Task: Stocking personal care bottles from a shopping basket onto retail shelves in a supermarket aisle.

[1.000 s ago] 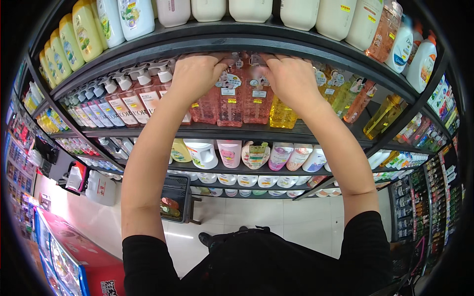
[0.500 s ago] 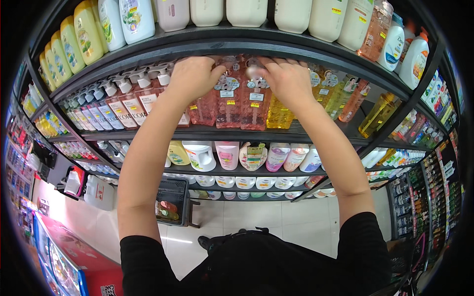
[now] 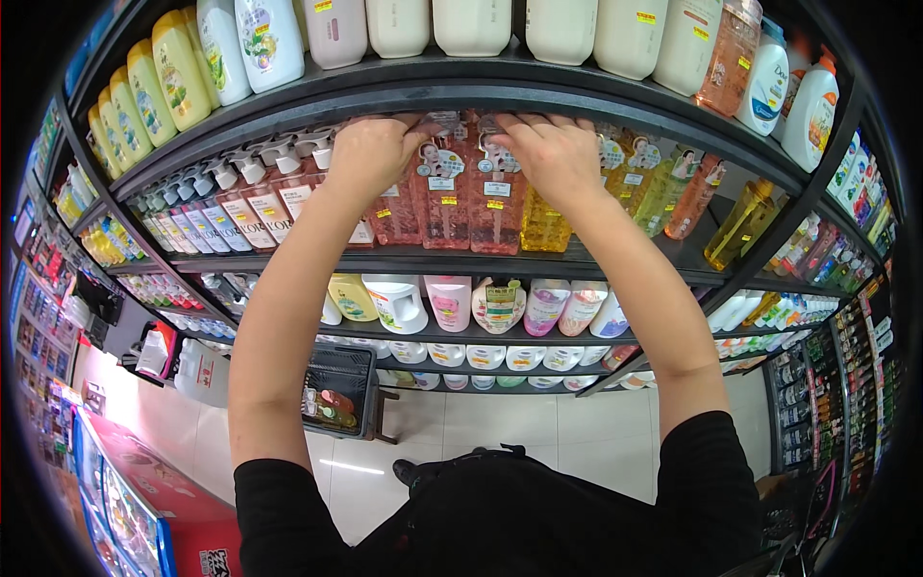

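Note:
Two clear pink pump bottles (image 3: pixel 445 207) stand side by side at the front of the middle shelf, between my hands. My left hand (image 3: pixel 377 154) is closed at the top of the left one, its thumb against the neck and its fingertips hidden behind. My right hand (image 3: pixel 550 156) curls at the top of the right pink bottle (image 3: pixel 496 212), thumb at its neck, fingers reaching back over the neighbouring tops. Another pink bottle (image 3: pixel 395 216) stands below my left hand. A yellow bottle (image 3: pixel 544 223) is below my right hand.
The upper shelf edge (image 3: pixel 461 94) runs just above my hands, with large cream bottles (image 3: pixel 562 38) on it. Pump bottles (image 3: pixel 252 207) line the middle shelf at left. Lower shelves hold more bottles (image 3: pixel 448 303). A black basket (image 3: pixel 361 361) with bottles inside stands below left.
The view has shifted slightly. My right thumb, blurred before, now shows sharply at the pink bottle's neck. Both hands stay at nearly the same place, and the bottles have barely moved.

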Tool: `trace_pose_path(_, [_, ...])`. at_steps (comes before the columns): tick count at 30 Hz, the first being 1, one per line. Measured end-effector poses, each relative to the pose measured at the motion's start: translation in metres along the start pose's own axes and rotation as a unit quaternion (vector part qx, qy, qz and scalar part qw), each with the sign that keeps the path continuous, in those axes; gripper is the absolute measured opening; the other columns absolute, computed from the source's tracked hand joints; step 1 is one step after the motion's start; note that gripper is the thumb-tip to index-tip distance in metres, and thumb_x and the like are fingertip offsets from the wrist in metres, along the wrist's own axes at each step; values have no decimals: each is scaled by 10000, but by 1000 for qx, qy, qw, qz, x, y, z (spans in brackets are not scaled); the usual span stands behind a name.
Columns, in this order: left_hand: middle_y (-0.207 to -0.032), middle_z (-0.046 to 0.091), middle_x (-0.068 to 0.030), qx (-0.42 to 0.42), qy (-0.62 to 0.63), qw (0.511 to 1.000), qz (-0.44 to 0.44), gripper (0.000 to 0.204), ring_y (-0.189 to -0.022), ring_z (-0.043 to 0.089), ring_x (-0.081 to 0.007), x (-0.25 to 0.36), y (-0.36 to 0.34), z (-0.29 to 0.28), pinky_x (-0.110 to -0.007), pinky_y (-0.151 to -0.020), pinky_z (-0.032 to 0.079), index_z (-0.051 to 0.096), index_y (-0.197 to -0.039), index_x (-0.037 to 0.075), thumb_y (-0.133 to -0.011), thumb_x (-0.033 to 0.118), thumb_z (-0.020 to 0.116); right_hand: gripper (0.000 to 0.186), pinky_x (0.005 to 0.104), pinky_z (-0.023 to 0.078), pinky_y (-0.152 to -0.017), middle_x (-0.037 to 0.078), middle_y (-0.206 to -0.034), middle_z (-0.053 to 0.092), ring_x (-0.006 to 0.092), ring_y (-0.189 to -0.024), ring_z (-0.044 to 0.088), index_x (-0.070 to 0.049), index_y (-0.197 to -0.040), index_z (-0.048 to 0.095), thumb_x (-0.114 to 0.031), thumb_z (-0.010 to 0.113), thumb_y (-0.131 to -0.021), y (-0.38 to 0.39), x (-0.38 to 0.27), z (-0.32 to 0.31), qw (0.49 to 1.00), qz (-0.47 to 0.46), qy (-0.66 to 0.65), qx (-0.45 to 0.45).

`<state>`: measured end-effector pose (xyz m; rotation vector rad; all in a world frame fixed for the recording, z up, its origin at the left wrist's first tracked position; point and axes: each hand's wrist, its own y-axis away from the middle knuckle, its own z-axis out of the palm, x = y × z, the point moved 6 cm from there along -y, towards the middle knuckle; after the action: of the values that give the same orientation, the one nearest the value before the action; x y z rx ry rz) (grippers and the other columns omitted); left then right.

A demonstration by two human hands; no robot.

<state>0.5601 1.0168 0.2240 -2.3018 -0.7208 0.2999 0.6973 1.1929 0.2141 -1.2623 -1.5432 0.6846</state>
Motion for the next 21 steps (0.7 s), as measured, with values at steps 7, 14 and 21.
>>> trace_pose_path(7, [-1011,731,-226,-25,-34,997,-57,370,-960,685,-443,-39,-5,21,-514,-869,534,748,-1210,165,-1042,417,536,661,593,396,-1057,182,-1446,566,393,-1305,529,-115,-1368,633,-445,827,-829,34,5,-22,997,79,8,7])
trace_pose_path(14, [-1020,726,-236,31,49,998,-21,341,-973,673,-463,-29,-2,9,-522,-893,519,751,-1198,148,-1047,355,526,1136,651,217,-1212,284,-1672,204,499,-1524,245,-70,-1619,272,-505,878,-762,145,-21,-7,979,180,-86,52])
trace_pose_path(21, [-939,728,-249,106,23,994,-18,375,-888,691,-452,-8,4,-5,-529,-847,530,752,-1125,68,-1019,373,563,1120,619,269,-1199,316,-1649,233,492,-1508,280,-43,-1615,251,-519,849,-796,178,-22,24,950,287,-120,-20])
